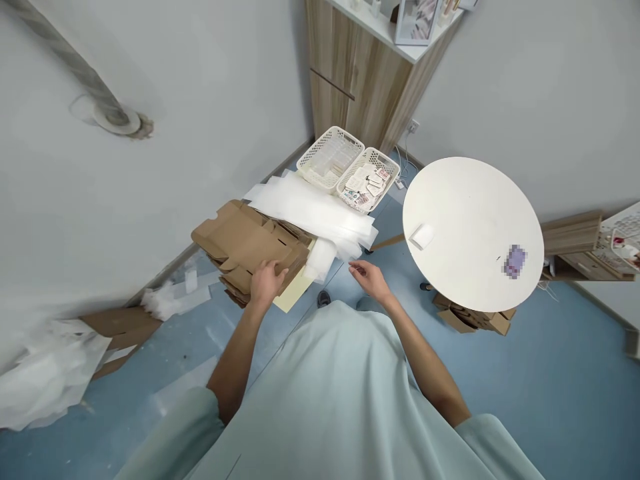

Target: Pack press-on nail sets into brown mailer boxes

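My left hand (267,283) touches the near edge of a stack of flattened brown cardboard boxes (245,237), its thumb and fingers apart on the top one. Some of its fingertips are hard to make out. Beside the stack, to its right, lie white foam sheets (310,213) in an overlapping pile. My right hand (370,280) hovers just off the near right end of these sheets, fingers loosely bent, with nothing visible in them. A pale yellow sheet (291,291) sticks out from under the cardboard.
Behind the foam stand two white baskets, one with clear plastic pieces (300,164), one with small cards (395,190). At right is a round white table (465,193) bearing a small white object (423,236) and a blurred purple item (515,261). Plastic wrapping (45,373) lies left.
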`<control>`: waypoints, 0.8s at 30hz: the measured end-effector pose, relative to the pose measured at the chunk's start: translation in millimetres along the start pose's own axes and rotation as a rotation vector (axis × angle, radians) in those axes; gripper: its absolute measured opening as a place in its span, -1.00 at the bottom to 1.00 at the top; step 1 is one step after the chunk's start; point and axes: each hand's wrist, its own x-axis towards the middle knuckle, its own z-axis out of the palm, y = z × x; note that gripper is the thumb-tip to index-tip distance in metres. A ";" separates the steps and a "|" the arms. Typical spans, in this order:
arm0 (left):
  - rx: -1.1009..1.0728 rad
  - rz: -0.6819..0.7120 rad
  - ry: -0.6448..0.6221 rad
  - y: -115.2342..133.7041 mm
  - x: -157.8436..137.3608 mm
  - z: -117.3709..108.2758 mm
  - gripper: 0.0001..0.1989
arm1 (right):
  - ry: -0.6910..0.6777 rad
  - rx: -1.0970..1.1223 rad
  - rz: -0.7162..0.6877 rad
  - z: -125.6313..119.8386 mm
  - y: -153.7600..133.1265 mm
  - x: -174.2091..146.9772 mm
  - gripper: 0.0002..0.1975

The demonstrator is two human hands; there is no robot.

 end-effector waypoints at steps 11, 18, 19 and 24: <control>0.091 0.031 -0.049 -8.5 9.1 -5.9 -0.58 | -0.302 -0.364 -0.231 77.0 -62.5 45.4 -0.60; 0.101 0.059 -0.082 -3.9 12.4 -8.9 -0.64 | -0.425 -0.654 -0.314 138.2 -73.8 81.5 -0.58; 0.080 0.058 -0.088 -3.8 12.3 -10.2 -0.65 | -0.431 -0.682 -0.295 141.0 -73.9 83.2 -0.60; -0.059 0.094 0.001 -0.2 4.5 -27.1 -0.64 | -0.502 -0.757 -0.196 144.3 -80.4 85.4 -0.69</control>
